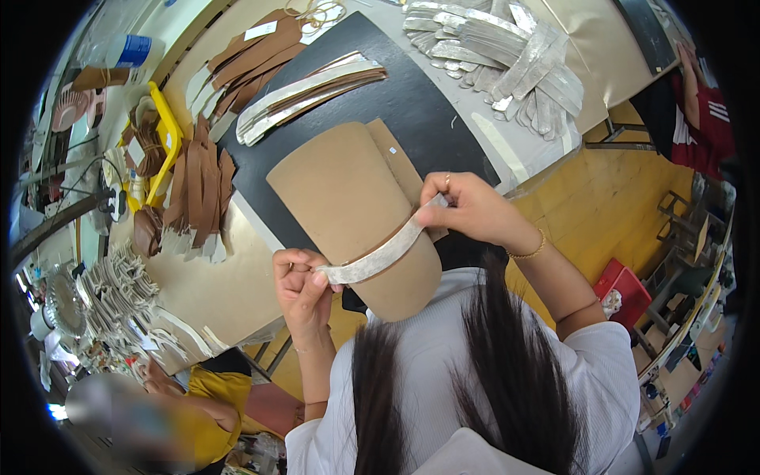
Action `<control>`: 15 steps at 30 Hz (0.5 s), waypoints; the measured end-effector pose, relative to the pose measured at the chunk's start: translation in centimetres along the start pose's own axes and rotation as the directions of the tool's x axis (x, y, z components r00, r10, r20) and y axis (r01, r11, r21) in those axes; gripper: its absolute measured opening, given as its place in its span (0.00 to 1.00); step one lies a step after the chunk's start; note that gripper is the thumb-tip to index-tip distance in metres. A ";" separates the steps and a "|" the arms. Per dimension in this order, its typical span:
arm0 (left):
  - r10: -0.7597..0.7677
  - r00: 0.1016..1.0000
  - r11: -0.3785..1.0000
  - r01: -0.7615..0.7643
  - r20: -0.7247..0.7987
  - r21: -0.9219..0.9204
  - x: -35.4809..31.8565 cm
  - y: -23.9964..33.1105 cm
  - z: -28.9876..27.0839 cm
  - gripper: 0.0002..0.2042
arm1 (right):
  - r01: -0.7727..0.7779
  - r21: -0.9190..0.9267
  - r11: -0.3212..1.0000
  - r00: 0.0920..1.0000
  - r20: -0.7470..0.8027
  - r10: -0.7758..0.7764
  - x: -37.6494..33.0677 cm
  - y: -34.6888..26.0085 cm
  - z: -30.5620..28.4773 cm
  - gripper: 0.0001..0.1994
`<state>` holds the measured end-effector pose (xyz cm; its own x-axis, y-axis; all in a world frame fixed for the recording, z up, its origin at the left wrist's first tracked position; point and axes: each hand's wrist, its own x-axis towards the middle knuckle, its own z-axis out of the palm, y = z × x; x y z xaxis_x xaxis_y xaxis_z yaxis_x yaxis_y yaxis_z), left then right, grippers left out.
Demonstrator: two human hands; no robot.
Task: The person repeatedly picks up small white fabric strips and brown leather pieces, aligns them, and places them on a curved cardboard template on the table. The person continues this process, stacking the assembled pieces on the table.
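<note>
Two bare hands held one pale strip [376, 260] with a brown edge, left and right ends taken separately. The left hand [299, 294] gripped its end between thumb and forefinger, remaining fingers curled; the right hand [475, 212] pinched the opposite end likewise, other fingers folded. Strip position: bowed crosswise over the lower part of a curved tan form [340, 186]; whether it touched along its whole length could not be told. The form lay on a black mat [423, 87], its lower end reaching past the bench's near edge toward the person's shirt [419, 360]. A flat tan piece [394, 152] showed from under its right side.

Surroundings: a stack of pale and brown strips [309, 95] lay along the mat's far left edge. A heap of silvery strips [507, 63] covered the bench [206, 289] off the mat's right edge. Brown straps [257, 59] lay near the bench's far edge; a second bunch [198, 186] lay off the mat's left corner, beside a yellow basket [169, 131]. One co-worker in yellow [214, 404] was at the bench's near left corner.
</note>
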<state>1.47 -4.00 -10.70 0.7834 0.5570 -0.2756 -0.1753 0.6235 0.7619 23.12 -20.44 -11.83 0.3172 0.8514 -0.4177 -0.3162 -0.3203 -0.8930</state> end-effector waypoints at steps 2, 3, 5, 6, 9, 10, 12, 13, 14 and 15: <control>-0.013 1.000 1.000 0.013 0.003 -0.024 0.0 -0.2 -0.5 0.16 | -0.164 0.165 0.973 0.986 -0.012 0.168 -0.5 -0.5 -0.5 0.14; -0.011 1.000 1.000 0.011 -0.003 -0.025 -0.1 -0.3 -0.6 0.16 | -0.241 0.249 0.938 0.968 -0.008 0.251 -0.7 -0.7 -0.6 0.13; -0.003 1.000 1.000 0.003 -0.017 -0.028 0.0 -0.4 -0.6 0.16 | -0.205 0.273 0.940 0.977 -0.006 0.215 -0.5 -0.3 -0.4 0.12; -0.002 1.000 1.000 0.001 -0.007 -0.031 0.0 -0.5 -0.6 0.16 | -0.187 0.283 0.941 0.981 -0.005 0.196 -0.4 -0.1 -0.3 0.12; 0.007 1.000 0.999 -0.006 0.007 -0.042 0.1 -0.5 -0.6 0.16 | -0.182 0.271 0.945 0.981 -0.014 0.193 -0.1 0.3 0.2 0.13; 0.006 1.000 0.999 -0.005 0.007 -0.049 0.1 -0.5 -0.5 0.16 | -0.187 0.264 0.946 0.980 -0.013 0.198 -0.1 0.4 0.3 0.13; 0.004 1.000 0.999 -0.004 -0.010 -0.054 0.1 -0.4 -0.5 0.16 | -0.204 0.217 0.955 0.977 -0.013 0.212 -0.1 0.5 0.5 0.12; -0.001 1.000 0.998 0.000 -0.026 -0.056 0.0 -0.4 -0.4 0.16 | -0.212 0.194 0.958 0.976 -0.014 0.218 0.0 0.5 0.6 0.11; -0.005 0.999 0.998 0.003 -0.039 -0.061 0.0 -0.5 -0.4 0.16 | -0.185 0.200 0.962 0.979 -0.044 0.198 -0.1 0.5 0.7 0.11; -0.005 0.999 0.998 0.003 -0.041 -0.064 0.1 -0.5 -0.3 0.16 | -0.158 0.206 0.966 0.981 -0.075 0.177 -0.2 0.4 0.9 0.11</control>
<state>1.43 -4.11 -11.26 0.7596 0.5755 -0.3032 -0.2111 0.6589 0.7220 22.12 -20.41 -11.98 0.3223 0.7478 -0.5805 -0.5397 -0.3587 -0.7617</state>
